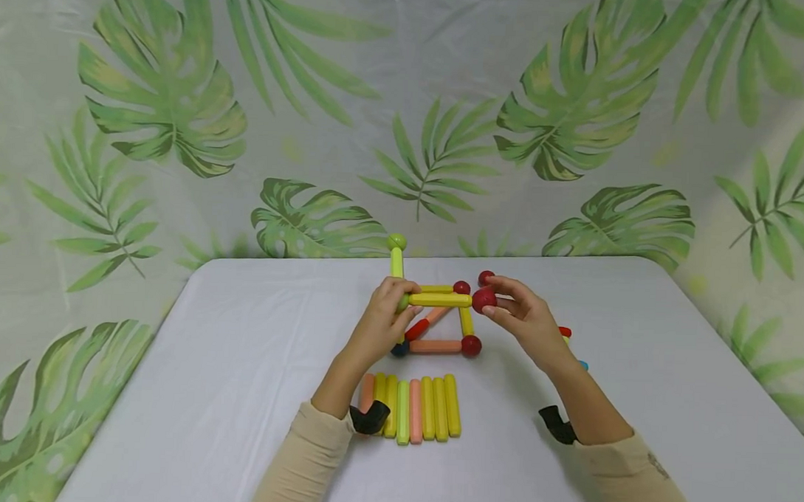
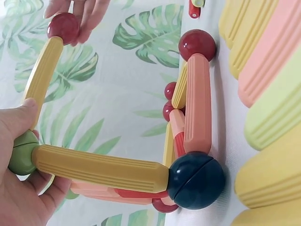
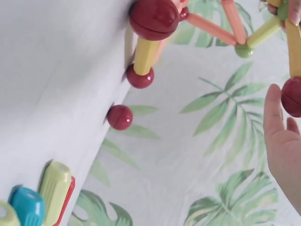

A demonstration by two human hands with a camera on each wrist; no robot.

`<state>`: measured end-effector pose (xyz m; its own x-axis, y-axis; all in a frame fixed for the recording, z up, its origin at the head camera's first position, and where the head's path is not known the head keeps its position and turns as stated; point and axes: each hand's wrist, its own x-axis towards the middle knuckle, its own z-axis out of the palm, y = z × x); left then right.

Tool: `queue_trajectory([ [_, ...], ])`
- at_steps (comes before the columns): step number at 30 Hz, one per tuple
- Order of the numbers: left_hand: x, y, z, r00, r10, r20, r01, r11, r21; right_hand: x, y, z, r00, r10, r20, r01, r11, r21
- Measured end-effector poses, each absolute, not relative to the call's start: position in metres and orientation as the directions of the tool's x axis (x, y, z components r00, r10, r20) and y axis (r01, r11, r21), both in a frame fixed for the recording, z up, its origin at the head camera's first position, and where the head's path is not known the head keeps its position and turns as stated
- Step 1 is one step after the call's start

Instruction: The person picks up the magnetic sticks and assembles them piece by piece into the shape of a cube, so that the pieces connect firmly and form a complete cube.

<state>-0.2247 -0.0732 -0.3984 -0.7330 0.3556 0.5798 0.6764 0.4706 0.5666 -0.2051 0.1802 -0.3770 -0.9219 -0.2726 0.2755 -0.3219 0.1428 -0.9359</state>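
My left hand (image 1: 381, 320) grips a green ball (image 2: 19, 153) at a raised corner of a frame of magnetic building rods and balls, its thumb lying on a yellow rod (image 1: 440, 300). From that corner the yellow rod runs sideways to a large red ball (image 1: 484, 300), which my right hand (image 1: 529, 322) holds between thumb and fingers. A second yellow rod (image 2: 101, 168) joins the green ball to a dark blue ball (image 2: 195, 181) low on the table. At the frame's base, a pink rod (image 1: 435, 346) links the blue ball to another red ball (image 1: 471, 346).
A row of yellow, pink and green rods (image 1: 415, 412) lies in front of the frame. Beyond my right hand sits a loose red ball (image 3: 120, 117). Some more rods (image 3: 55, 190) lie at the right, partly behind my right forearm. Another green ball (image 1: 396, 241) tops the frame.
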Motion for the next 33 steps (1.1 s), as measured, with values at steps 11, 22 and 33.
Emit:
queue_trajectory([
  [11, -0.225, -0.072, -0.399, -0.729, 0.360, 0.582, 0.681, 0.469, 0.563, -0.162, 0.179, -0.405, -0.967, -0.250, 0.042, -0.127, 0.334, -0.934],
  [22, -0.225, -0.073, -0.400, -0.725, 0.355, 0.590, 0.684, 0.472, 0.557, -0.159, 0.151, -0.440, -0.867, -0.488, -0.102, -0.212, 0.546, -0.811],
  [33, -0.225, -0.073, -0.400, -0.737, 0.354, 0.576, 0.673, 0.473, 0.569, -0.161, 0.143, -0.445, -0.844, -0.492, -0.214, -0.223, 0.685, -0.693],
])
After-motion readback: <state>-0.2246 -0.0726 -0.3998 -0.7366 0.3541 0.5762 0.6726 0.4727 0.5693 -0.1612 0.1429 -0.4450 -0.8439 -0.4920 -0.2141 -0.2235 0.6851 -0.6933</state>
